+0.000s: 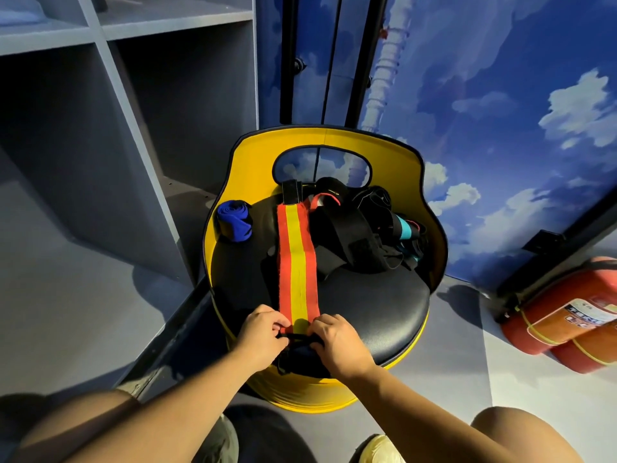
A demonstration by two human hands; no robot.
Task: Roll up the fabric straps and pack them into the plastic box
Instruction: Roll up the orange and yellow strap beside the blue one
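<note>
Straps lie on the black padded seat [384, 309] of a yellow barrel stool [310, 392]. One strap [297, 259], orange with a yellow stripe down its middle, stretches flat from the stool's back toward the person, its far end carrying a black tab [291, 192] and a thin red loop [322, 199]. At its near end both hands work the fabric. The left hand [262, 339] pinches the strap's left edge between thumb and curled fingers; the right hand [337, 342] grips the right edge the same way, fingers curled over a dark fold or roll [297, 337] at the strap's end. What sits under that fold is too dark to tell, though more black cloth [300, 360] hangs over the seat's front edge below the hands.

A blue strap [233, 222], already rolled and bound with a black band, rests at the seat's left edge against the yellow backrest [334, 142]. To the right of the orange strap a loose heap of black straps [360, 238] is piled, with a bit of teal [405, 228] showing in it.

The backrest curves round the seat and has an oval cut-out handle [322, 168]. Grey shelving [117, 95] stands at left, a wall painted with blue sky and clouds [517, 111] at right. Two red fire extinguishers [564, 315] lie on the grey floor [66, 312] by that wall. The person's bare knees [521, 429] and a pale shoe [380, 451] show at the bottom edge.
</note>
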